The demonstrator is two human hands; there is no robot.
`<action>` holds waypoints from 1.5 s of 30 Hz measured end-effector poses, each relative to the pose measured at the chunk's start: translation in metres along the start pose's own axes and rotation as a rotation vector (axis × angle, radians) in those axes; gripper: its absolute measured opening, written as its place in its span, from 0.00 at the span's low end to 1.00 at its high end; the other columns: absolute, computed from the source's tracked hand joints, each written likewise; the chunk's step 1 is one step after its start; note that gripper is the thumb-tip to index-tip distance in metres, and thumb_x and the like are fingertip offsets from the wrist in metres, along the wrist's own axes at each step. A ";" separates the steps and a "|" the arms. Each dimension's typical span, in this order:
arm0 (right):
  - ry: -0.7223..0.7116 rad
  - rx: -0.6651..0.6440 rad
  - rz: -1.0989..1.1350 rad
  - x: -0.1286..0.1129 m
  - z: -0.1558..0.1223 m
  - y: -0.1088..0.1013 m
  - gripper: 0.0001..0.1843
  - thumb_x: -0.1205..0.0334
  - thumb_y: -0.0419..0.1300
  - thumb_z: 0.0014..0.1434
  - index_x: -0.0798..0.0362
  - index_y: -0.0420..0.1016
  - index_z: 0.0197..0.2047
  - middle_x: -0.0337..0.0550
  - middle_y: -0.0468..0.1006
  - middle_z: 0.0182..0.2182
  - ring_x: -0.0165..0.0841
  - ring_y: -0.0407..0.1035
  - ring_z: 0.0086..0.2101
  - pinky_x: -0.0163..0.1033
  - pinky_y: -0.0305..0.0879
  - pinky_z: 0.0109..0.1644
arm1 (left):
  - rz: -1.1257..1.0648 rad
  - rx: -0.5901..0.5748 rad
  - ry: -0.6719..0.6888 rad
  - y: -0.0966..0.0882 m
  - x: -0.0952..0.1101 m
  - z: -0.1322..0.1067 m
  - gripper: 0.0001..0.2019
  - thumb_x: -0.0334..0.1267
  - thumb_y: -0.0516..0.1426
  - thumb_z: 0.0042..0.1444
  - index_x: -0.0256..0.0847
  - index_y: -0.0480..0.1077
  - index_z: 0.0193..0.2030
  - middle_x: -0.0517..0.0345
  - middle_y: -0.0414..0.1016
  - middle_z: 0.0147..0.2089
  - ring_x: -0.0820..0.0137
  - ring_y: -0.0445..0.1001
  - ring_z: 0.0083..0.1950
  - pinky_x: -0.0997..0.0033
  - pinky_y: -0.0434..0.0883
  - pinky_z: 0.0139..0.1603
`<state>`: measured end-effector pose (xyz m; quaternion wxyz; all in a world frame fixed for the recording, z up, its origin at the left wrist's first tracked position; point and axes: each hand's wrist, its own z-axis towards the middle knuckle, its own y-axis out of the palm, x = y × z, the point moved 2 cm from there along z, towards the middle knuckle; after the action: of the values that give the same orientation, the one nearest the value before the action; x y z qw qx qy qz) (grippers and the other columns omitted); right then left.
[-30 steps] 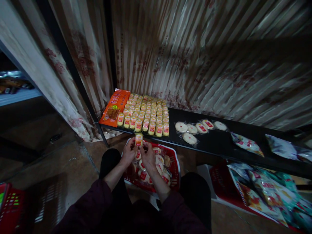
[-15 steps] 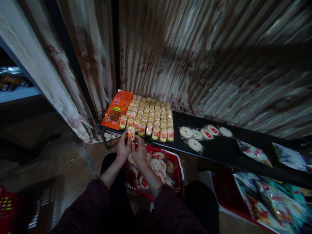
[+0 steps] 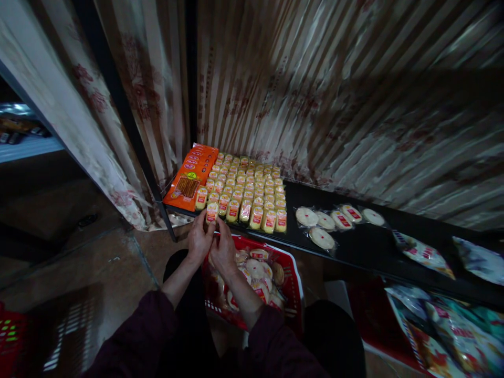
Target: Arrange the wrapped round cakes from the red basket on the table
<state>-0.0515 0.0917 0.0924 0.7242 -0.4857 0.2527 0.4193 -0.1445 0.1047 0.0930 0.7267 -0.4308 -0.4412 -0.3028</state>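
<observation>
My left hand (image 3: 199,239) and my right hand (image 3: 223,248) are side by side, fingers pinched on one small yellow snack packet (image 3: 211,212) with a red label. The packet is at the front edge of a low black shelf (image 3: 354,239), at the near left end of several rows of the same yellow packets (image 3: 246,189). Below my hands, between my knees, stands a red basket (image 3: 293,289) with several round wrapped cakes (image 3: 255,268) in it.
An orange snack pack (image 3: 191,176) lies left of the rows. Round wrapped cakes (image 3: 323,223) lie further right on the shelf, then colourful bags (image 3: 421,252). More bags (image 3: 457,336) sit on the floor at right. Striped curtains (image 3: 315,94) hang behind. A red basket (image 3: 11,336) shows at lower left.
Both hands rose from over the basket to the shelf's front edge, carrying the yellow packet up and to the left end of the front row.
</observation>
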 end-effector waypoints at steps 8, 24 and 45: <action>-0.004 -0.016 0.067 -0.003 0.000 -0.001 0.29 0.72 0.48 0.55 0.55 0.62 0.60 0.53 0.71 0.55 0.36 0.66 0.55 0.46 0.63 0.60 | 0.022 0.004 0.004 -0.001 0.000 0.002 0.25 0.36 0.58 0.52 0.39 0.63 0.58 0.47 0.73 0.53 0.60 0.70 0.56 0.56 0.66 0.58; -0.149 -0.050 -0.091 -0.005 0.002 0.000 0.28 0.71 0.47 0.56 0.58 0.63 0.60 0.55 0.68 0.58 0.38 0.59 0.59 0.50 0.58 0.63 | 0.121 0.129 -0.007 -0.005 -0.001 0.010 0.25 0.37 0.56 0.52 0.36 0.63 0.58 0.44 0.72 0.54 0.58 0.71 0.56 0.56 0.68 0.57; -0.143 0.035 -0.423 0.022 0.025 0.001 0.30 0.63 0.47 0.63 0.52 0.49 0.68 0.53 0.45 0.69 0.45 0.32 0.68 0.63 0.41 0.65 | 0.339 0.290 0.158 -0.004 -0.013 0.043 0.25 0.42 0.52 0.57 0.34 0.63 0.60 0.43 0.71 0.52 0.54 0.67 0.55 0.52 0.63 0.58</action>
<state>-0.0419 0.1228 0.0856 0.8204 -0.4841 0.1006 0.2872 -0.1699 0.1422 0.0927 0.8536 -0.3650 -0.3431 -0.1427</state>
